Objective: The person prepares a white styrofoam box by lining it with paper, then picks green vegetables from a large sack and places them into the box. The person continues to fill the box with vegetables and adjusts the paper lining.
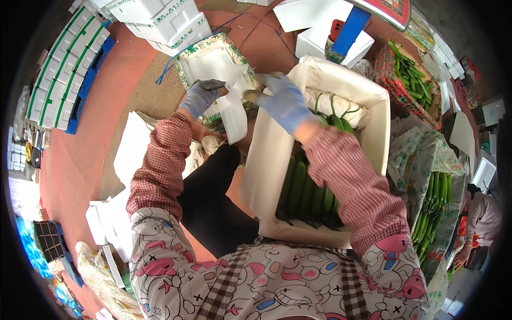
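My left hand (203,96), in a grey-blue fingerless glove, pinches the edge of a thin white sheet (233,120). The sheet hangs down over an open box with a patterned rim (185,72). My right hand (282,102), gloved alike and blurred, is at the sheet's other side; whether its fingers grip it I cannot tell. Below my right forearm stands a foam box lined with white paper (262,176). It holds a row of cucumbers (306,192), and at its far end a white wrapped bundle (336,107) lies beside more cucumbers.
Plastic-lined cucumbers (430,212) and a crate of green cucumbers (414,78) stand at the right. White foam boxes (168,24) are stacked ahead. A scale on a blue post (351,32) rises at the top. Another person (480,224) bends at the far right.
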Available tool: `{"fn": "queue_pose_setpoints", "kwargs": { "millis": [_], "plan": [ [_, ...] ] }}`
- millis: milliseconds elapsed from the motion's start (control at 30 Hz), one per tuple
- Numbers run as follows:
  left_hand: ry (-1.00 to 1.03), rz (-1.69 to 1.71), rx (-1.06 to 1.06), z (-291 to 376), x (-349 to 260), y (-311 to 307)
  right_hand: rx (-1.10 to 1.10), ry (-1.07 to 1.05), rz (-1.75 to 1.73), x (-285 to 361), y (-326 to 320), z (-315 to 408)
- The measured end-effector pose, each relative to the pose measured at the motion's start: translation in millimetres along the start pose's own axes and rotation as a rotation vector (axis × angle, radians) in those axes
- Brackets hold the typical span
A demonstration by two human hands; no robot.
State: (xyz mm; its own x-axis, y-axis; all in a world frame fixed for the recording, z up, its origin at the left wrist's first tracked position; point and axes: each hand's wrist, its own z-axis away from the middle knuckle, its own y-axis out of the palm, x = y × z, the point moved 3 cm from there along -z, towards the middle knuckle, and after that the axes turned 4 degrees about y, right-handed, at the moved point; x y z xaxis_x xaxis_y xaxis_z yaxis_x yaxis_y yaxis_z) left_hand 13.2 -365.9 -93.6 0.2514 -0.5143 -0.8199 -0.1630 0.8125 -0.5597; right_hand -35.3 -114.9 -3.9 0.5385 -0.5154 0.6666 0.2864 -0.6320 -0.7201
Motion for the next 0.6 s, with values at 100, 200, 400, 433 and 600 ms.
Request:
{"fn": "queue_pose_setpoints", "kwargs": {
  "millis": [100, 200, 400, 433, 600],
  "plan": [
    [0.390, -0.347, -0.102, 12.0, -17.4, 2.7, 0.225, 0.178, -0.030, 9.9, 39.8, -43.2],
    [0.411, -0.623, -0.216, 16.6, -12.1, 3.3, 0.270, 0.310, -0.231, -5.8, 65.6, -57.1],
    [0.033, -1.144, -0.343, -16.0, 36.1, -43.6, -0.044, 0.450, -1.178, -42.1, 22.5, -24.7],
    [-0.055, -1.123, -0.351, -19.4, 50.5, -53.0, -0.096, 0.416, -1.337, -44.2, 5.7, -13.8],
    [-0.363, -1.003, -0.312, -40.9, 149.3, -72.6, -0.315, 0.287, -1.474, -62.7, -77.9, 65.3]
  ]
}}
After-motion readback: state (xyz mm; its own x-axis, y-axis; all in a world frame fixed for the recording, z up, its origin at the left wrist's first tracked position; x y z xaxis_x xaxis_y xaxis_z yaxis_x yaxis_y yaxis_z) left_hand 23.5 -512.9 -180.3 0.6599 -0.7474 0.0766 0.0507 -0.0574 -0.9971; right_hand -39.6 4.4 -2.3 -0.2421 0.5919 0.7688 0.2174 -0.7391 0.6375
